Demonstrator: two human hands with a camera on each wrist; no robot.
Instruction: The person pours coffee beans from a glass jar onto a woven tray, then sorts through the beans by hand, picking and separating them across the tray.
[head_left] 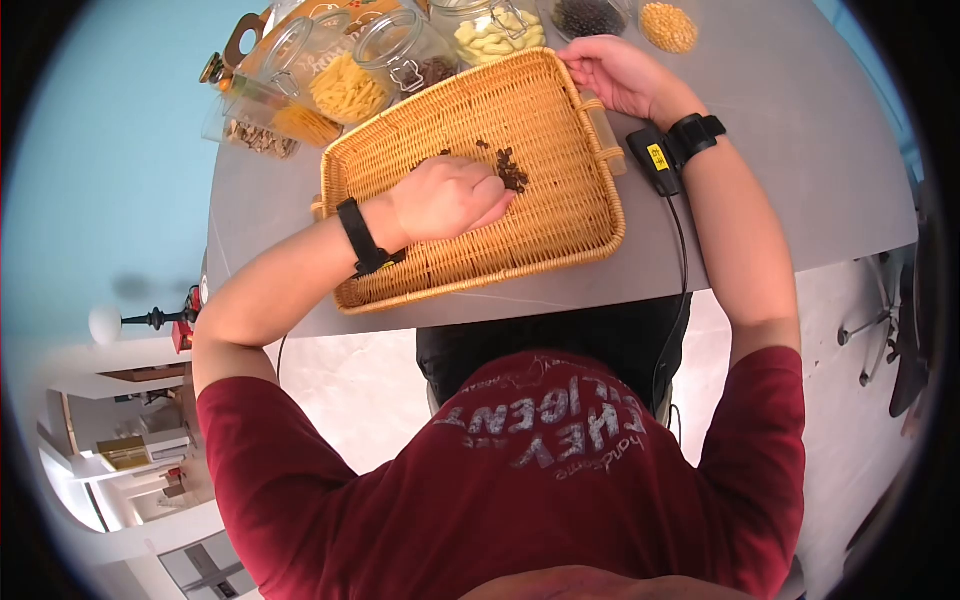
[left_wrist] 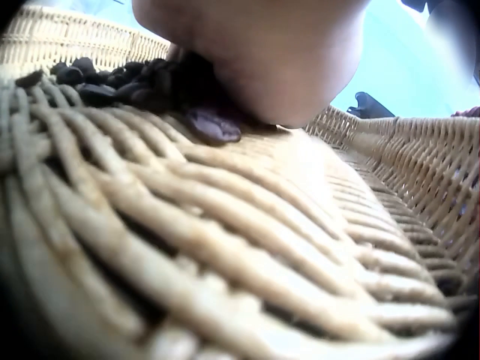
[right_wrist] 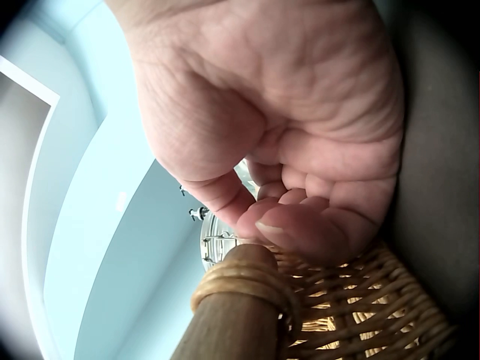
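A shallow wicker basket (head_left: pixel 560 215) lies tilted across the table, with dark beans (head_left: pixel 510 170) scattered on its woven bottom. Knuckles up, the left hand (head_left: pixel 450 198) is inside the basket, its fingers curled down at the edge of the beans. In the left wrist view, dark beans (left_wrist: pixel 135 81) lie against and under that hand (left_wrist: pixel 270 60); its fingertips are hidden. The right hand (head_left: pixel 625 80) holds the basket's far right corner. The right wrist view shows its curled fingers and thumb (right_wrist: pixel 300 225) at the wicker rim (right_wrist: pixel 360 292), beside the wooden handle (right_wrist: pixel 232 315).
Behind the basket stand glass jars with pasta (head_left: pixel 350 90), dark beans (head_left: pixel 430 72) and pale yellow pieces (head_left: pixel 500 35). Containers of black beans (head_left: pixel 590 18) and orange kernels (head_left: pixel 668 27) are farther right. A cable (head_left: pixel 683 240) runs from the right wrist device over the table's front edge.
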